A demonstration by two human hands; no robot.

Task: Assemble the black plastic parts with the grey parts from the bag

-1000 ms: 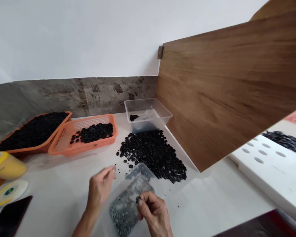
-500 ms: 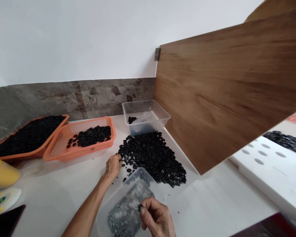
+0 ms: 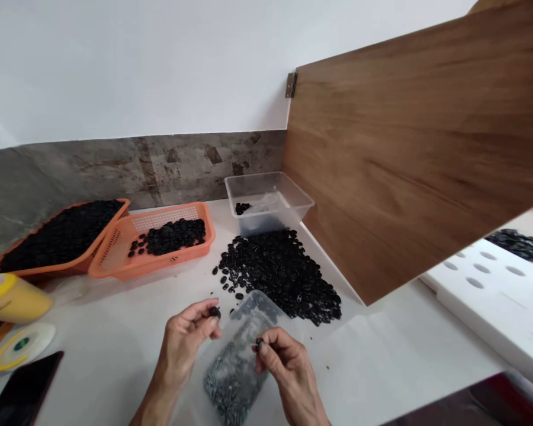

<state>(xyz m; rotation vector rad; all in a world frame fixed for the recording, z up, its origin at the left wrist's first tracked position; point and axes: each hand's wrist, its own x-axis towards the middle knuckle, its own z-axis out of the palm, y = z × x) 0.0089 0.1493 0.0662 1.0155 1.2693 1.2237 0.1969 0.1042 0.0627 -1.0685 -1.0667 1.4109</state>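
Observation:
Between thumb and fingers, my left hand [image 3: 187, 332] pinches a small black oval piece [image 3: 214, 312]. Opposite it, my right hand [image 3: 288, 364] is closed on another small black piece [image 3: 259, 343], from which a thin metal pin or screw seems to stick out to the left. Both hands are raised over the near table, a short gap apart. Under them lies a clear plastic tub [image 3: 260, 303] with many small grey metal screws [image 3: 233, 384]. Just beyond is a heap of black oval pieces [image 3: 279, 272], some showing two holes.
Two orange baskets [image 3: 111, 260] of black pieces stand at the left. A clear bin [image 3: 275, 220] sits behind the heap. A wooden panel [image 3: 404, 154] slants along the right. At the left edge are a yellow cup [image 3: 18, 299], a tape roll [image 3: 24, 349] and a phone [image 3: 24, 390].
My left hand has come back from the heap's left edge toward my right hand, carrying a black oval piece. My right hand has risen slightly, still pinching its piece. The view has shifted a little.

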